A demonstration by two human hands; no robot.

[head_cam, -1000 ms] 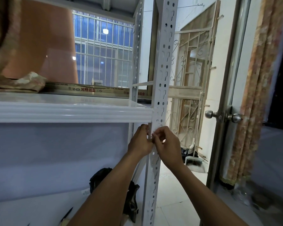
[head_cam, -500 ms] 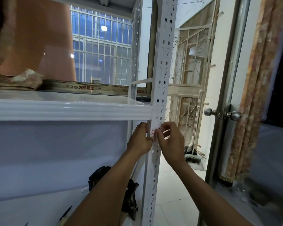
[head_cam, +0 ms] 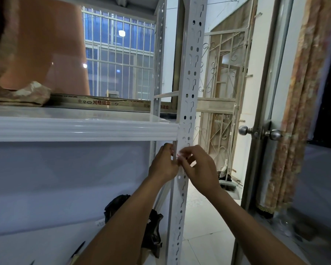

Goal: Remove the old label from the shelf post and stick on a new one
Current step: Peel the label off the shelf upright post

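Between left grip and right grip, label.

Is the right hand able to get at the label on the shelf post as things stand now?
Probably yes. The right hand is at the label on the shelf post, just under the shelf, and its fingers seem to pinch it. The left hand beside it does not block it.

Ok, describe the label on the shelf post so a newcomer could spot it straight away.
Start at the white shelf; the holed post stands at its near corner. Just under the shelf edge, the left hand and right hand meet on a small label on that post. Only it bears red marks.
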